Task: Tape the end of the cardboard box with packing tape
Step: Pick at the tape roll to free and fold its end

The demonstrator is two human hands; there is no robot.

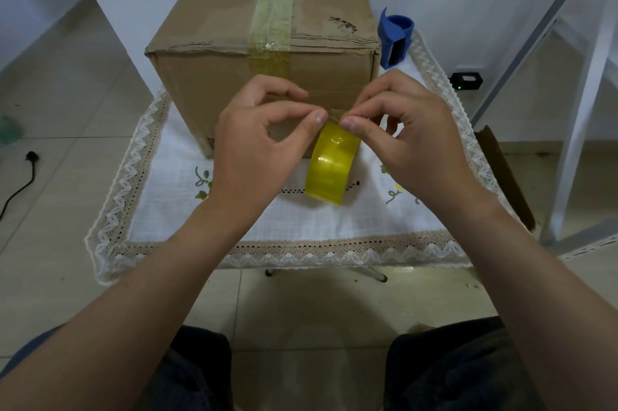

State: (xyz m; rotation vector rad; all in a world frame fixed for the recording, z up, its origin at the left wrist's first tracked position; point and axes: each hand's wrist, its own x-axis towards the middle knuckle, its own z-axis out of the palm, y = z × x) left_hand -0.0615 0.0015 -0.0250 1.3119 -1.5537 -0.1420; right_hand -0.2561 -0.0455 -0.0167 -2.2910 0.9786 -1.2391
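Cardboard box (234,89) sits lengthwise on the lace-edged white tablecloth (234,220), its near end face turned toward the person and already carrying a strip of yellowish tape (272,26) that runs along the top seam and a short way down the face. At about 6 o'clock from that face, the yellow packing tape roll (329,164) hangs just in front of the box's lower edge. Both hands are pinched shut on the free tape end: the left hand (257,146) at 9 o'clock of the roll's top, the right hand (411,139) at 3 o'clock, thumbs and forefingers almost touching. Main risk, as I judge it, is the thin film folding back and sticking to itself or to the fingertips, since the grip points are so close together. An uneven pull could also split the tape lengthwise, or lay it down crooked and wrinkled on the face. A blue tape cutter (394,39) stands at 2 o'clock beside the box, out of reach of either busy hand, so cutting the strip may mean letting go.
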